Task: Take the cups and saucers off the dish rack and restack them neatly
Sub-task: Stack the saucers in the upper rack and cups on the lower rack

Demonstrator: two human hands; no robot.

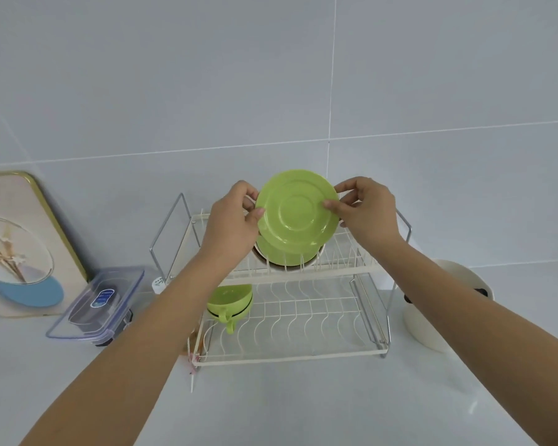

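A green saucer is held upright above the upper tier of the white wire dish rack, its face turned toward the camera. Its left edge is pinched by the left hand, thumb in front and fingers curled behind, and its right edge is pinched likewise by the right hand. Just below it, a second green saucer is seen standing in the upper tier's slots (a darker dish behind it cannot be made out clearly). Green cups are nested on the lower tier at its left end. On the bench, a clear lidded container is set left of the rack, and a cream pot right of it.
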